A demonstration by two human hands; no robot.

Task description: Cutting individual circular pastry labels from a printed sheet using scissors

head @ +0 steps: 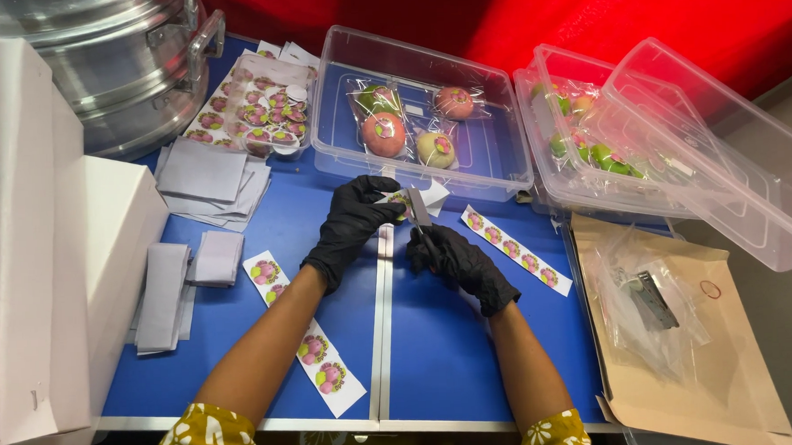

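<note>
Left hand pinches sticker strip by its edge | right hand clamped on scissors | strip looks light, floppy, tear-prone

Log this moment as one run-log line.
left hand: holds sticker strip | right hand: scissors cutting it | behind: clear tub of wrapped fruit-shaped pieces | surface: blue table

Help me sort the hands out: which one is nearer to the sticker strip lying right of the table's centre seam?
Right. The right hand sits just left of the sticker strip, almost beside it. The left hand is further left, past the seam, holding a small sticker piece.
</note>
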